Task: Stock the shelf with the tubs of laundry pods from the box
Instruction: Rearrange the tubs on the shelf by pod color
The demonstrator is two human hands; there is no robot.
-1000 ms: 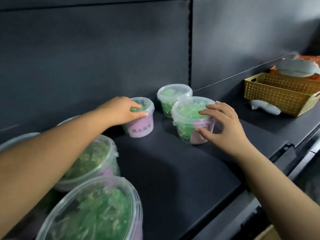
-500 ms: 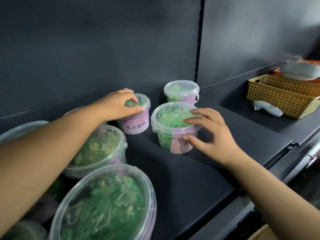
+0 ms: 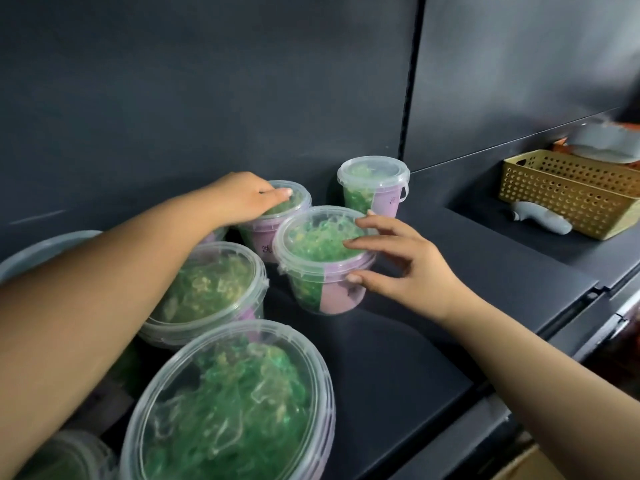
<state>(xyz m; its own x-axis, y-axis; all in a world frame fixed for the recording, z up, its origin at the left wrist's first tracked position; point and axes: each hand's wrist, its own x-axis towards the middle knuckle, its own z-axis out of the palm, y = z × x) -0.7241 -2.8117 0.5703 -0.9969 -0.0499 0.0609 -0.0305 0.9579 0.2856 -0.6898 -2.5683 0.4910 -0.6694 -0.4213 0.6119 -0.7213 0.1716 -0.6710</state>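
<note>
Front tub (image 3: 318,244), gripped by right hand (image 3: 405,271), has slid left beside rear tub (image 3: 270,232) held by left hand (image 3: 242,199).

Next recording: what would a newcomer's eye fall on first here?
The clear tubs of green pods crowd the dark shelf, the nearest tub looming at lower left. The left hand grips a rear tub from above; the right hand holds the middle tub. A yellow basket sits far right.

Our left hand (image 3: 242,199), palm down, curls over the rear tub (image 3: 294,206). Our right hand (image 3: 398,268) (fingers spread) pinches the front tub (image 3: 318,247).
</note>
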